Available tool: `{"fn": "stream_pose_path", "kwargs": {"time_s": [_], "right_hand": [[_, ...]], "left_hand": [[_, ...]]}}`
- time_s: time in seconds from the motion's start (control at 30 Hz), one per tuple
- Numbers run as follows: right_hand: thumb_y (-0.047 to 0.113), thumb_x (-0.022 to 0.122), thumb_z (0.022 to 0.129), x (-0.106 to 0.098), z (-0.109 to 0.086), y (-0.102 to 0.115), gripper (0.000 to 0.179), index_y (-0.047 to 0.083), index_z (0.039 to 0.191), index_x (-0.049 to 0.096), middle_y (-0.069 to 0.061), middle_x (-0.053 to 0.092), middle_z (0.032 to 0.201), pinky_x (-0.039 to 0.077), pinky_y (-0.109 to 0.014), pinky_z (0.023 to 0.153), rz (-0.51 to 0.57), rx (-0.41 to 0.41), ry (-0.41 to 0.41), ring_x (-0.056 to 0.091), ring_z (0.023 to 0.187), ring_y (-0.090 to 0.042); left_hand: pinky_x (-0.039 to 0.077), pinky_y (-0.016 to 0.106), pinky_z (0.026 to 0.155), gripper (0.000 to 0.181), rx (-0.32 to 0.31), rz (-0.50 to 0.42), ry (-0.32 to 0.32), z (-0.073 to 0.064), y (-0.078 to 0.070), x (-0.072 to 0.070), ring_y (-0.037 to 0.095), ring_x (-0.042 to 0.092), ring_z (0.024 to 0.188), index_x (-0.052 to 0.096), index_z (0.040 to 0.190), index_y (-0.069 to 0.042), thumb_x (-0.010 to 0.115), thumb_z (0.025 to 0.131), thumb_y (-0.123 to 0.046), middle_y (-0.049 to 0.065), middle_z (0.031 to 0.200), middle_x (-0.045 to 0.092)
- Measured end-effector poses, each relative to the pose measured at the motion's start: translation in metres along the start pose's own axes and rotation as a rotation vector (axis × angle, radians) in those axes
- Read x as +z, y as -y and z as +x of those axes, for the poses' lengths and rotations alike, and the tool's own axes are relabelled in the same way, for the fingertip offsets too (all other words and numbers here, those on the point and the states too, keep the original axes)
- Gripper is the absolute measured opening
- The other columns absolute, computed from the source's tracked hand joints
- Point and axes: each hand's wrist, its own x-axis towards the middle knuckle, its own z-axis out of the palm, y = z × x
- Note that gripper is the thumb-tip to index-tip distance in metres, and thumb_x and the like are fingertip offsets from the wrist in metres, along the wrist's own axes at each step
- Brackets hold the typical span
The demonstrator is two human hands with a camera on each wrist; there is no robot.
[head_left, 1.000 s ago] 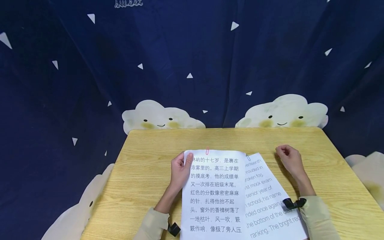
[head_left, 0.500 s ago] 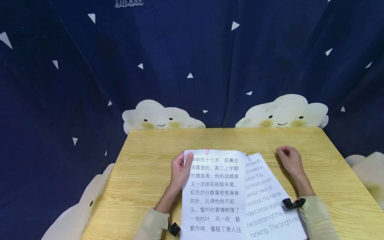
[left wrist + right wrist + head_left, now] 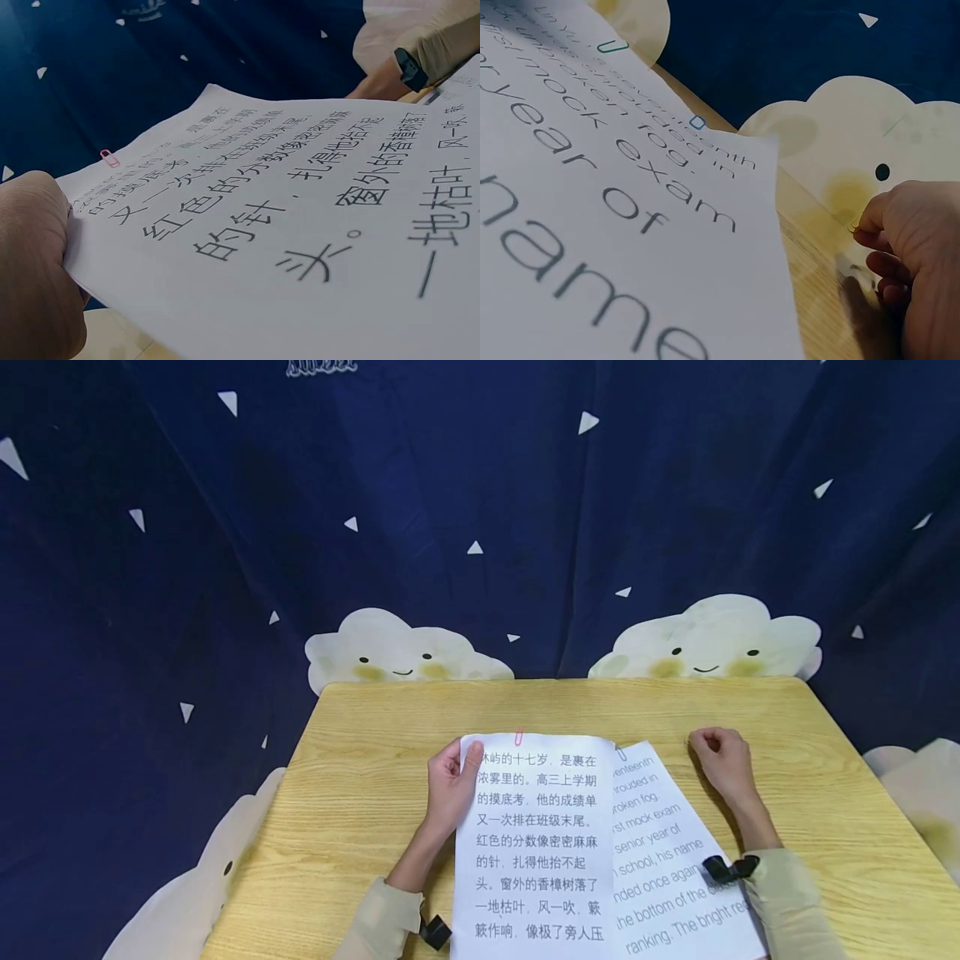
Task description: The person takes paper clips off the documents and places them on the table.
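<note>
My left hand (image 3: 452, 783) holds the upper left edge of a white paper sheet (image 3: 536, 843) printed in Chinese, its thumb on top. A pink paper clip (image 3: 519, 737) sits on that sheet's top edge. My right hand (image 3: 726, 764) is raised to the right of the papers, thumb and forefinger together. Between those fingertips, in the right wrist view, the looped end of a small yellow paper clip (image 3: 853, 228) shows. Partly covered by the Chinese sheet is an English-printed sheet (image 3: 727, 285), with a green paper clip (image 3: 613, 47) and a blue paper clip (image 3: 697, 121) on its top edge.
The wooden table (image 3: 360, 743) lies under the papers and both arms. Behind it hangs a dark blue curtain (image 3: 420, 468) with white triangles and clouds. My right forearm passes over the right edge of the English sheet.
My right hand has come very slightly nearer to me, its fingertips still together. The left hand and both sheets stay where they were.
</note>
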Motion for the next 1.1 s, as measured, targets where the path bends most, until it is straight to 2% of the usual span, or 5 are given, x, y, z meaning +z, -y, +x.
{"fn": "stream_pose_path", "kwargs": {"time_s": [0.07, 0.2, 0.3, 0.57, 1.1], "right_hand": [[0.022, 0.054, 0.098, 0.001, 0.0, 0.0, 0.033, -0.008, 0.098, 0.067, -0.021, 0.057, 0.094, 0.034, -0.032, 0.074, -0.003, 0.005, 0.003, 0.047, 0.088, -0.026], [0.021, 0.054, 0.098, 0.002, -0.001, 0.0, 0.032, -0.009, 0.098, 0.066, -0.023, 0.057, 0.096, 0.033, -0.039, 0.078, -0.003, 0.002, 0.003, 0.047, 0.092, -0.031], [0.019, 0.055, 0.097, 0.003, -0.001, 0.0, 0.031, -0.01, 0.097, 0.066, -0.024, 0.056, 0.096, 0.031, -0.043, 0.08, -0.002, -0.014, -0.006, 0.046, 0.093, -0.034], [0.017, 0.054, 0.097, 0.008, -0.002, -0.002, 0.031, -0.012, 0.098, 0.065, -0.028, 0.054, 0.104, 0.031, -0.052, 0.086, -0.032, -0.021, -0.018, 0.041, 0.104, -0.043], [0.015, 0.052, 0.096, 0.012, -0.003, 0.0, 0.029, -0.011, 0.098, 0.064, -0.027, 0.05, 0.104, 0.031, -0.053, 0.085, -0.077, -0.013, -0.041, 0.038, 0.105, -0.045]], "left_hand": [[0.049, 0.026, 0.041, 0.021, 0.009, -0.006, -0.004, 0.001, 0.009, -0.001, 0.017, 0.061, 0.051, 0.068, 0.108, 0.003, 0.056, 0.1, -0.011, 0.021, 0.072, 0.066], [0.049, 0.026, 0.042, 0.021, 0.001, -0.005, -0.004, 0.001, 0.01, -0.001, 0.018, 0.061, 0.051, 0.068, 0.109, 0.003, 0.056, 0.1, -0.011, 0.021, 0.073, 0.066], [0.05, 0.027, 0.042, 0.021, -0.013, -0.001, 0.001, -0.001, 0.001, 0.0, 0.021, 0.061, 0.052, 0.067, 0.109, 0.005, 0.056, 0.1, -0.01, 0.024, 0.074, 0.065], [0.049, 0.026, 0.041, 0.021, -0.01, 0.002, 0.0, 0.0, 0.001, 0.0, 0.021, 0.061, 0.051, 0.067, 0.108, 0.005, 0.056, 0.1, -0.01, 0.024, 0.072, 0.065], [0.049, 0.027, 0.041, 0.021, -0.009, 0.0, 0.012, 0.001, 0.002, 0.0, 0.023, 0.061, 0.051, 0.067, 0.109, 0.006, 0.056, 0.1, -0.01, 0.024, 0.073, 0.065]]}}
